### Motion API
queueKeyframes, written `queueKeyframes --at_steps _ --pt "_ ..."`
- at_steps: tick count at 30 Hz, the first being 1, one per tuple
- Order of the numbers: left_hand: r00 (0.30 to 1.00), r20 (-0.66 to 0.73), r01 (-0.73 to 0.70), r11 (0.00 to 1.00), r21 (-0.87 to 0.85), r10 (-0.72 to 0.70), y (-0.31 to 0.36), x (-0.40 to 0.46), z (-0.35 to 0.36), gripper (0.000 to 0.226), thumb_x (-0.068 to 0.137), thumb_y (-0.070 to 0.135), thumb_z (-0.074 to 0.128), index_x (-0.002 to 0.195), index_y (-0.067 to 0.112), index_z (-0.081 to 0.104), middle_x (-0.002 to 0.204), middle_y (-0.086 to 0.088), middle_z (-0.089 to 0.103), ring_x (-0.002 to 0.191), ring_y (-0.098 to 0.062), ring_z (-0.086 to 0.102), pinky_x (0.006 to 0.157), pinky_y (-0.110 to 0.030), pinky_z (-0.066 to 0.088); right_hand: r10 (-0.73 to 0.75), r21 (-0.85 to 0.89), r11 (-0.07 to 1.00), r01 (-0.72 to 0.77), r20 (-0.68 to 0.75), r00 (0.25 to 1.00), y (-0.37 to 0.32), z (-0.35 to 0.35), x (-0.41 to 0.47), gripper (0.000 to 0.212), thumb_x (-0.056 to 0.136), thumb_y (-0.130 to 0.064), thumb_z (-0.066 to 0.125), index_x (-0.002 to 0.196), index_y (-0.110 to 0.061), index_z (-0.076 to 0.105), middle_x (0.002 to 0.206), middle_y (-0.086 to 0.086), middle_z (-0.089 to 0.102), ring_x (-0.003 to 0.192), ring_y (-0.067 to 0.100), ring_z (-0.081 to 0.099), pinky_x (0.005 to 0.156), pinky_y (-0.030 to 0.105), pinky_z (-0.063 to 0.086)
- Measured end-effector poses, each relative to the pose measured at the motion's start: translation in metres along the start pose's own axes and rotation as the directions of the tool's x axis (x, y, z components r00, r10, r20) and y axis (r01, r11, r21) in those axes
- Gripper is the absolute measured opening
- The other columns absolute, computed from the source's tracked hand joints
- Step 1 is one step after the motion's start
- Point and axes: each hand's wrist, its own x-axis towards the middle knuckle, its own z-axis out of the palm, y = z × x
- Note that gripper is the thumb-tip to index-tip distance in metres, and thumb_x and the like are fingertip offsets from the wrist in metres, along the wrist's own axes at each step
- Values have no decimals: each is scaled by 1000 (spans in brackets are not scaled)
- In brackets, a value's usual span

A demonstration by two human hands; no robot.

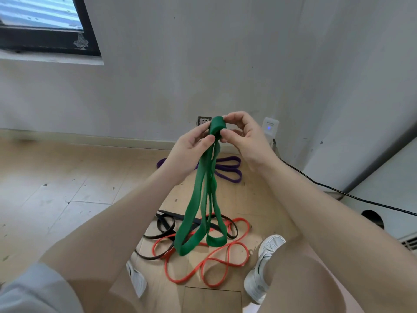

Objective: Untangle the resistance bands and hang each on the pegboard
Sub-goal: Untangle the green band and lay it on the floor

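A wide green resistance band (198,208) hangs folded in several loops from both my hands, held up in front of me. My left hand (191,145) pinches its top fold from the left, and my right hand (243,136) pinches the same fold from the right. On the floor below lie a thin red band (216,263) and a black band (164,224), overlapping each other. A purple band (228,168) lies further off near the wall, partly hidden by my left hand. No pegboard is in view.
A white wall (225,64) faces me, with a socket (204,120) and a white plugged-in device (269,127) low on it. A black cable (338,190) runs right across the floor. My white shoes (264,267) stand beside the bands. A window (45,26) is upper left.
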Motion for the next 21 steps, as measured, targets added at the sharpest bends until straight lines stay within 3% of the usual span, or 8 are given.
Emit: queueKeyframes --at_steps 4,8,13,15,18,21 --pt "999 10 -43 979 200 42 -2 -1 3 38 97 17 44 135 22 45 109 9 63 99 0 61 82 -13 50 41 -32 999 -40 18 999 1 -2 -2 18 87 -7 61 95 -21 54 89 -10 64 66 1 60 75 23 52" --pt "997 45 -80 923 378 68 -2 0 5 39 98 18 41 137 20 40 107 8 60 91 5 57 76 -5 46 24 -91 996 -25 -9 1000 3 -2 -4 15 90 -7 58 95 -20 55 94 -10 60 65 -2 60 74 22 53" --pt "994 111 -23 964 266 -7 -9 -3 1 48 94 13 51 139 26 39 117 6 62 109 -6 59 95 -28 49 44 -33 999 -42 60 997 8 0 -9 19 90 0 55 96 -18 52 94 -12 61 72 2 64 75 22 54" --pt "995 101 -16 970 243 -8 -10 -4 0 50 90 9 57 136 26 44 115 4 64 108 -9 61 96 -34 50 35 -51 998 -31 75 997 7 0 -7 19 89 -1 57 96 -18 53 99 -12 60 77 7 66 76 23 55" --pt "1000 -23 16 990 143 -13 -5 2 2 47 86 9 63 129 22 52 109 3 67 102 -11 64 92 -39 53 44 -59 997 -40 52 998 6 1 -2 22 89 -6 59 103 -22 56 113 -9 60 87 7 68 80 19 54" --pt "984 -174 54 996 64 -43 1 9 7 45 83 14 68 126 21 56 107 4 68 100 -11 65 90 -36 54 40 -98 994 -42 -23 999 12 2 -3 34 89 -16 60 121 -24 51 120 -13 54 93 -10 61 80 7 48"
